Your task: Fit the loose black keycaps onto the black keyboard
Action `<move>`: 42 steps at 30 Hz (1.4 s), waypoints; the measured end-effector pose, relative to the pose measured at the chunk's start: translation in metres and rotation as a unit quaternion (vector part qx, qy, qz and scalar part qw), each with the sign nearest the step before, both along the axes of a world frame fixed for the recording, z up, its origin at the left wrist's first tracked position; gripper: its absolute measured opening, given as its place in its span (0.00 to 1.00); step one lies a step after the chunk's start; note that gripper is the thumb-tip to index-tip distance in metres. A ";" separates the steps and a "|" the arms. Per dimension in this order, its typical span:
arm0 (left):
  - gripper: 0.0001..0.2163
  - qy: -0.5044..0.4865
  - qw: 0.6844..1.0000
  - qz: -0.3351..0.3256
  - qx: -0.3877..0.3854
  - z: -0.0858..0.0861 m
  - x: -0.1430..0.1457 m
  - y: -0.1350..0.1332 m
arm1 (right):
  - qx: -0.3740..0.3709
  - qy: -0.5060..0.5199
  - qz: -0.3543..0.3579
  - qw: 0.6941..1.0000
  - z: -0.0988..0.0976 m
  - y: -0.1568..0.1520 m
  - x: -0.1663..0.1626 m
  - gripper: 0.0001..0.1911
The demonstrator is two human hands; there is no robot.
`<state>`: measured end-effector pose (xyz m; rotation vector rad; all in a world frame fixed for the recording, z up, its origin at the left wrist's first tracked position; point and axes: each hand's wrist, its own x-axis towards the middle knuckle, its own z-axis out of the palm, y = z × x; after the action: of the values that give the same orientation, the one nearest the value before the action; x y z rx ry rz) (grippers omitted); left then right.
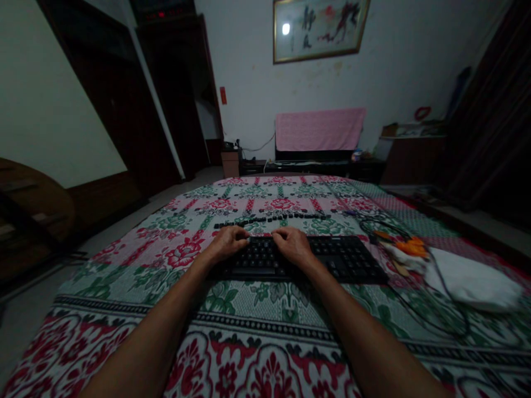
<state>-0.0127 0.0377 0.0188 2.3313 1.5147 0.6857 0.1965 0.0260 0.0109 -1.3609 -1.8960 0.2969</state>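
Observation:
A black keyboard (pixel 348 257) lies on a floral cloth (pixel 265 309) in front of me. My left hand (pixel 227 242) rests on the keyboard's far left edge with its fingers curled down. My right hand (pixel 292 244) sits just beside it on the keys, fingers bent toward the left hand. The fingertips of the two hands nearly meet over the top row. What they pinch, if anything, is too small and dark to tell. A row of small black keycaps (pixel 271 219) lies on the cloth just beyond the keyboard.
A white cloth (pixel 470 279) and an orange object (pixel 412 246) lie to the right of the keyboard, with a dark cable (pixel 446 318) looping around them. At the far wall stands a low cabinet under a pink towel (pixel 319 129). Dark wooden doors are on the left.

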 end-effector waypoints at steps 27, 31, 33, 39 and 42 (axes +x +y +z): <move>0.11 -0.054 0.991 0.046 -0.115 -0.003 0.012 0.010 | 0.020 -0.065 0.020 0.998 -0.003 -0.003 0.001 0.14; 0.11 -0.026 0.992 0.043 -0.114 -0.002 0.015 0.011 | 0.017 -0.066 0.016 0.998 -0.004 -0.003 0.001 0.13; 0.11 -0.010 0.993 0.046 -0.107 -0.001 0.017 0.011 | 0.020 -0.066 0.019 0.997 -0.005 -0.002 0.001 0.13; 0.11 -0.004 0.990 0.065 -0.123 0.002 0.020 0.011 | 0.056 -0.021 -0.014 0.998 -0.003 0.005 0.008 0.13; 0.10 0.000 0.993 0.068 -0.101 0.004 0.022 0.011 | 0.059 -0.003 -0.038 0.998 -0.004 0.010 0.015 0.13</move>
<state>0.0089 0.0486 0.0225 2.0945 1.6700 0.5356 0.2112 0.0358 0.0072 -1.3516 -1.8312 0.1411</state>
